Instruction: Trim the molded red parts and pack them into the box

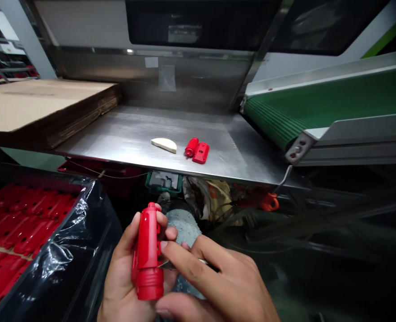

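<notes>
The head camera looks forward and down, with both hands [229, 277] close below and the table [124, 138] beyond

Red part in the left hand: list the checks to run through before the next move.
1. Left hand secure around the red part: ok, wrapped around it.
2. Right hand holding the thin tool: ok, though it is largely hidden.
3. Tool's edge clear of the left hand: cannot tell, view blocked.
4. Part's underside free of flaws: cannot tell, faces away.
5. Red piece on the steel table clear of both hands: ok, it lies apart.
</notes>
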### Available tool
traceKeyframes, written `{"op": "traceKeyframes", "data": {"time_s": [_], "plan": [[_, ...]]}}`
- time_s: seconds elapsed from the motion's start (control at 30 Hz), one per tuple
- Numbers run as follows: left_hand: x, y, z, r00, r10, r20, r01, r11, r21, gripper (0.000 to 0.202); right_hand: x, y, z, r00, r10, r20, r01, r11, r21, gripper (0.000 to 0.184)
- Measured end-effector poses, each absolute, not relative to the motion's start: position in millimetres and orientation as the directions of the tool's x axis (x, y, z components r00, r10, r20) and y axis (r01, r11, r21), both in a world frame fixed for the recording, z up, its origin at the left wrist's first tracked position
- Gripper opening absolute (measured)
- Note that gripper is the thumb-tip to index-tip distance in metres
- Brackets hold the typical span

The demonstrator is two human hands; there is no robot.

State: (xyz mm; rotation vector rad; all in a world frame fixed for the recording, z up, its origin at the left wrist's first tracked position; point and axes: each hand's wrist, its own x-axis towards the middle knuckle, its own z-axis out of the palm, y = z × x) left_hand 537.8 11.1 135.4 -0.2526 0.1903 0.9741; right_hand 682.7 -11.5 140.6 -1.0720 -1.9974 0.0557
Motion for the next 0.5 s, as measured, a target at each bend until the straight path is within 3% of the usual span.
{"op": "traceKeyframes", "data": {"time_s": [0.23,0.37,0.43,0.5], "plan": [[539,12,139,0.606,0.765,-0.216,-0.795,0.593,-0.130,0.015,690,-21,150,-0.356,0.767,0.534,0.712,0.593,-0.377,0.044],[541,15,145,0.529,0.767,-0.364,-0.846,0.512,-0.150,0.018,692,-21,151,-0.346,0.775,0.528,0.760,0.562,-0.326,0.044],[542,16,148,0.498,0.744,-0.445,-0.861,0.484,-0.155,0.010,694,-20,151,-0.392,0.755,0.525,0.770,0.582,-0.261,0.047],[542,17,150,0.500,0.725,-0.473,-0.859,0.485,-0.164,0.018,695,-18,152,-0.448,0.721,0.528,0.769,0.612,-0.184,0.051]]}}
